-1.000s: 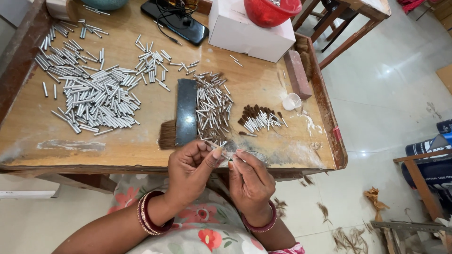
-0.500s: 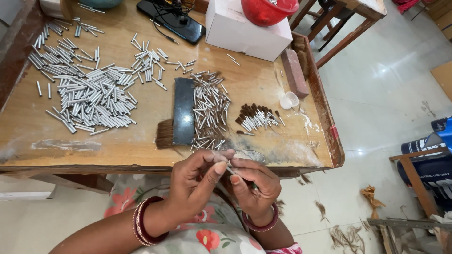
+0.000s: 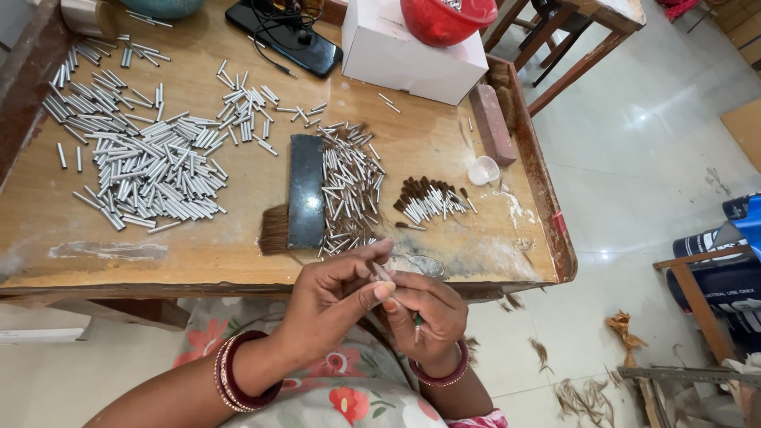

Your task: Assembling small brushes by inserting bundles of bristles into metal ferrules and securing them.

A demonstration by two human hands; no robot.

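My left hand (image 3: 333, 297) and my right hand (image 3: 424, 313) meet just in front of the wooden table's near edge (image 3: 198, 277). Together they pinch a small metal tube (image 3: 382, 273) with a tuft of brown hair, fingertips touching. A thin green-tipped tool (image 3: 417, 325) pokes out of my right fist. On the table beyond lie a pile of finished tubes with brown tufts (image 3: 428, 200), a heap of tubes (image 3: 349, 190) beside a dark flat block (image 3: 306, 190), and a brown hair bundle (image 3: 274, 230).
A large spread of empty silver tubes (image 3: 135, 166) covers the table's left. A white box (image 3: 412, 51) with a red bowl (image 3: 444, 16), a black phone (image 3: 293, 36), a brick (image 3: 491, 123) and a small white cup (image 3: 483, 170) sit at the back and right. Hair scraps litter the tiled floor.
My hands have drawn back from the table edge toward my lap and closed more tightly together around the tube. The camera has tilted slightly.
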